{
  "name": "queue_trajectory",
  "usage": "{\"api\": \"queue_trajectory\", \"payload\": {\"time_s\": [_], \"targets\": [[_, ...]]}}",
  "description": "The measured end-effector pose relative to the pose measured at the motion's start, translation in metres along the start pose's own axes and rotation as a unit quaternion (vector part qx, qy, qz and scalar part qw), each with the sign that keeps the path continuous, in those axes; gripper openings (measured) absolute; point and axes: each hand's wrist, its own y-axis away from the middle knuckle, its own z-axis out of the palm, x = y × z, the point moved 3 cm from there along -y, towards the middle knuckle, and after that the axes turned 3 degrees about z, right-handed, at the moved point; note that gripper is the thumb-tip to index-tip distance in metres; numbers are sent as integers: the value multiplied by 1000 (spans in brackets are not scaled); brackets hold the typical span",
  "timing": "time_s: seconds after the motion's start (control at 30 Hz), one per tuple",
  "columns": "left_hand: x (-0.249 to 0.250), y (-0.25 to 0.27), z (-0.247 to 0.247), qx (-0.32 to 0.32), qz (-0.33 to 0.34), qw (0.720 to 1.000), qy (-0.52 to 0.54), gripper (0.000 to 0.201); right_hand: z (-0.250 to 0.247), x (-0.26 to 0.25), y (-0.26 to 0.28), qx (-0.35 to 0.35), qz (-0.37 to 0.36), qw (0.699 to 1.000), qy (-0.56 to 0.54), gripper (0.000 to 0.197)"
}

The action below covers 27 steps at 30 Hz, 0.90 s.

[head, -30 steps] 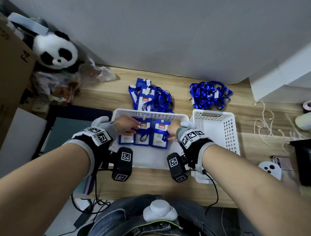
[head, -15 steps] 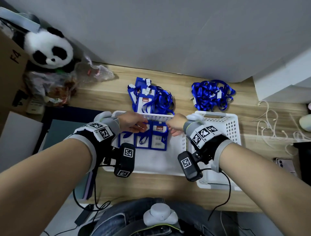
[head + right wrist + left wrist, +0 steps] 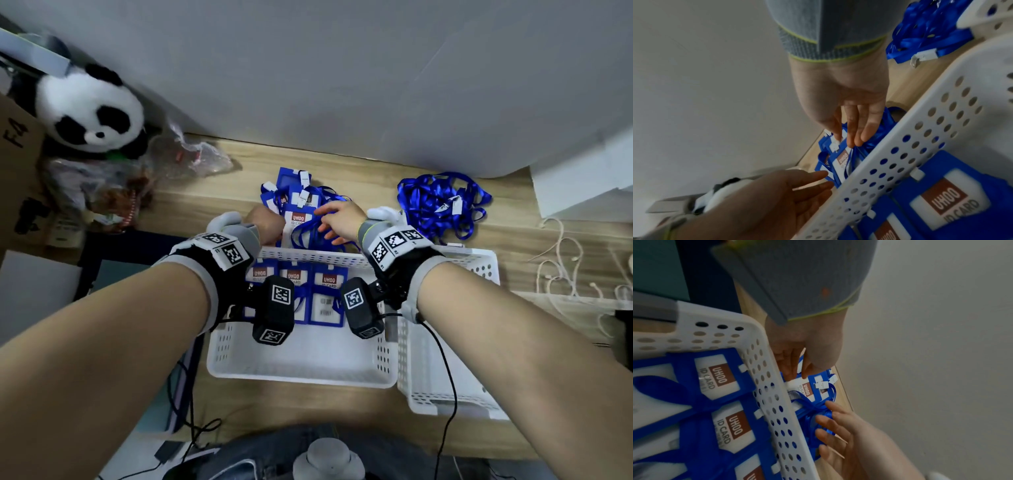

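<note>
Head view: stack of blue plastic card holders (image 3: 298,218), labelled "UHOO ID CARD", at frame centre beyond white perforated basket (image 3: 308,255); left hand (image 3: 265,224) and right hand (image 3: 339,221) flank it, both released, straight fingertips touching

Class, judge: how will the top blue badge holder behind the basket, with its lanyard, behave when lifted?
The badge holder is a thin flat frame, so probably stiff and light. Its lanyard lies in loose loops under the right hand, so it likely dangles and tangles.

Left hand (image 3: 807,344) touches badge holders (image 3: 806,391) (behind basket (image 3: 719,316)).
</note>
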Motion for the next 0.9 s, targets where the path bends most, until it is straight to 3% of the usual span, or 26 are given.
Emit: {"api": "queue_trajectory", "payload": {"time_s": [0.1, 0.23, 0.3, 0.43, 0.53, 0.63, 0.7, 0.77, 0.9], "targets": [[0, -9, 7, -17, -3, 999, -29, 26, 8, -4, -12, -17, 24, 999, 23, 39], [-1, -15, 14, -17, -1, 996, -89, 6, 11, -4, -21, -31, 49, 998, 34, 47], [0, -17, 15, -5, 7, 995, -102, 7, 10, -3, -25, -15, 42, 998, 36, 43], [-6, -19, 11, 21, 13, 999, -37, 26, 3, -1, -28, 28, 33, 998, 39, 9], [-2, -12, 3, 36, 41, 998, 28, 26, -10, 0, -25, 71, 24, 994, 74, 25], [10, 1, -8, 30, 76, 990, 112, 27, -20, -6, -16, 128, -35, 988, 73, 11], [18, 10, -12, -14, 77, 983, 167, 24, -22, -13, -11, 107, -94, 988, 55, 48], [23, 22, -14, -59, 88, 975, 193, 24, -21, -23, 4, 70, -152, 984, 62, 61], [31, 34, -16, -79, 116, 964, 225, 25, -17, -36, 28, 17, -158, 987, 31, 37]]}}
